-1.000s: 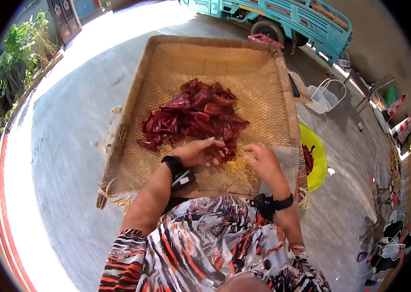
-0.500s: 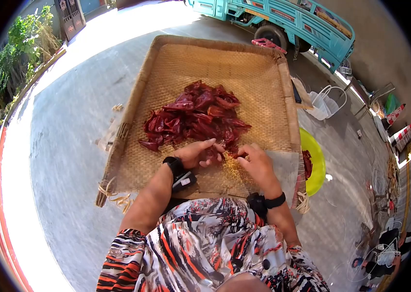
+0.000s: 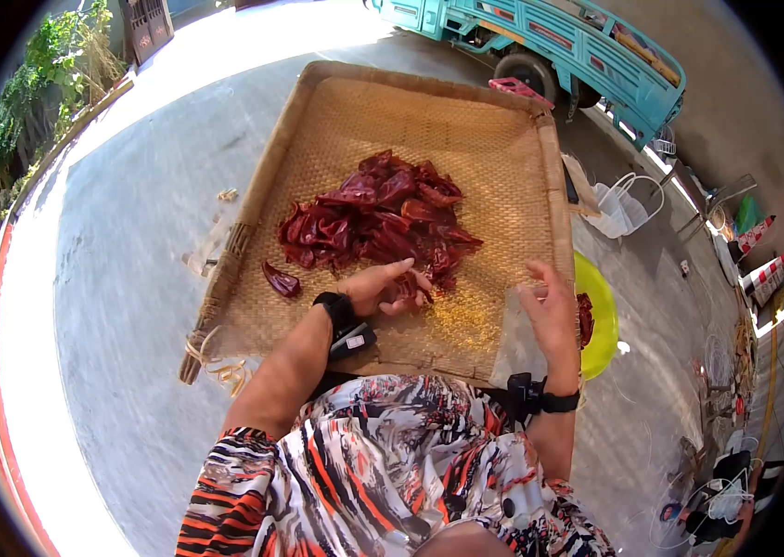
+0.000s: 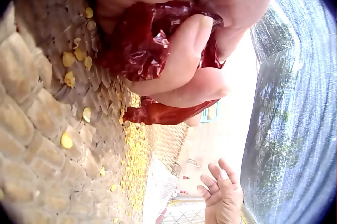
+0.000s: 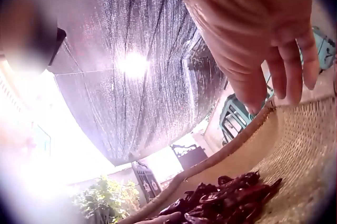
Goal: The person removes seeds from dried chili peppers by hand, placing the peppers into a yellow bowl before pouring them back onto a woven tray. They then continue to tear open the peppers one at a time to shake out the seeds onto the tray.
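Curled fingers of the left hand [image 3: 381, 290] hold a dried red pepper [image 4: 138, 42] low over the woven tray [image 3: 503, 148]; the left wrist view shows its wrinkled skin between them. Just beyond that hand lies a heap of dark red peppers [image 3: 373, 213], and one single pepper [image 3: 281, 279] lies apart to the left. Yellow seeds [image 3: 466, 320] are scattered between the hands. The right hand [image 3: 550, 311] is raised near the tray's right edge, its fingers loosely bent and nothing seen in them; the right wrist view shows them hanging apart.
A yellow-green basin [image 3: 604, 320] with red peppers stands beyond the tray's right edge. A translucent basket [image 3: 622, 206] is on the ground to the right. Further off are a turquoise cargo vehicle [image 3: 587, 58] and striped cones [image 3: 767, 271].
The right hand has moved right, away from the left hand and the seeds. One pepper now lies apart from the heap's left side. The left hand stays almost in place.
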`<state>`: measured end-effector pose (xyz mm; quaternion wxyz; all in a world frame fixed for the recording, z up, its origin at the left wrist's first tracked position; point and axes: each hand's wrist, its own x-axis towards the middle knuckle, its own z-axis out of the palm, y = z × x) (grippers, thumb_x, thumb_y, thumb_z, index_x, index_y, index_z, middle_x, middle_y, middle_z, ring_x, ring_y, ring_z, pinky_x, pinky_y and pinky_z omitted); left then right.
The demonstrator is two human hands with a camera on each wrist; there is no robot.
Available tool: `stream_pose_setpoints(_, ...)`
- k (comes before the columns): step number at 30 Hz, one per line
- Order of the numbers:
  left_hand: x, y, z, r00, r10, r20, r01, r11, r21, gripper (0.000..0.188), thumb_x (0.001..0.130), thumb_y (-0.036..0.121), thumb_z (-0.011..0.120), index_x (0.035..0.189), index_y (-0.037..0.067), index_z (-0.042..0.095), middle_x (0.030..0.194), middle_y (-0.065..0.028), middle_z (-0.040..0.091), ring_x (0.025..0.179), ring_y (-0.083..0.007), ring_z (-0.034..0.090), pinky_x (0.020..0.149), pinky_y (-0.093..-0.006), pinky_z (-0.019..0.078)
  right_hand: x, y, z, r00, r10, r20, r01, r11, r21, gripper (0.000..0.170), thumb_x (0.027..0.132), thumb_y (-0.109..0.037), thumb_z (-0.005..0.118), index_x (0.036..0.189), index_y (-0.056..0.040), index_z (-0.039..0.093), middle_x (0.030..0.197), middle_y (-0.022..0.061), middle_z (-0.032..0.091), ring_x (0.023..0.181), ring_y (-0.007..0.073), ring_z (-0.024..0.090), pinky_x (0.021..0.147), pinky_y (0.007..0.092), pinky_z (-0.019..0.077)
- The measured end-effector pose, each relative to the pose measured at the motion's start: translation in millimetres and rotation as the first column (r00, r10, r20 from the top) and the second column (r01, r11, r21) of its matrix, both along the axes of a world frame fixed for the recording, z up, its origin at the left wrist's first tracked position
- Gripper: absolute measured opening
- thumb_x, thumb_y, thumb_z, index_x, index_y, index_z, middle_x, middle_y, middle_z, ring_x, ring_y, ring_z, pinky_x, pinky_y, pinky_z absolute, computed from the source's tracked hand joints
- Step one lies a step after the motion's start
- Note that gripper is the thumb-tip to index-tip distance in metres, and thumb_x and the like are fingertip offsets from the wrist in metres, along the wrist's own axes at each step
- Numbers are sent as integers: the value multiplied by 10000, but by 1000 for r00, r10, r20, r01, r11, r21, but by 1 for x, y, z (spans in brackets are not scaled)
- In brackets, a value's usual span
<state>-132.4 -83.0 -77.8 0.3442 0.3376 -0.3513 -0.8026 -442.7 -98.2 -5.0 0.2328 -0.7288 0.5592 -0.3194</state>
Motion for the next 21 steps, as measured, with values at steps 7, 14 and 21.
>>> stream_pose_setpoints(7,0,2,1,999,37,13,-38,999,3,471,1008,462,444,1053,32,630,846,-68,647,520,-95,440,450,-223,304,101,8,-45,813,428,395,-543,803,247,823,800,-96,744,1470,-49,268,1146,117,568,812,112,583,737,263,495)
stream_pose_setpoints(14,-4,6,8,999,38,33,-37,999,-36,514,1000,497,444,1039,21,634,806,-62,625,545,-98,459,449,-226,297,101,-6,-77,782,423,458,-598,716,359,684,808,-61,703,1395,-23,352,964,41,573,822,111,566,725,268,486)
stream_pose_setpoints(21,-7,7,12,994,100,-38,-100,995,4,599,1018,553,340,1161,38,609,885,-89,652,582,-121,526,437,-211,311,83,6,-50,905,409,117,-426,869,252,348,867,-117,646,1198,-34,573,907,19,597,797,101,568,711,258,474)
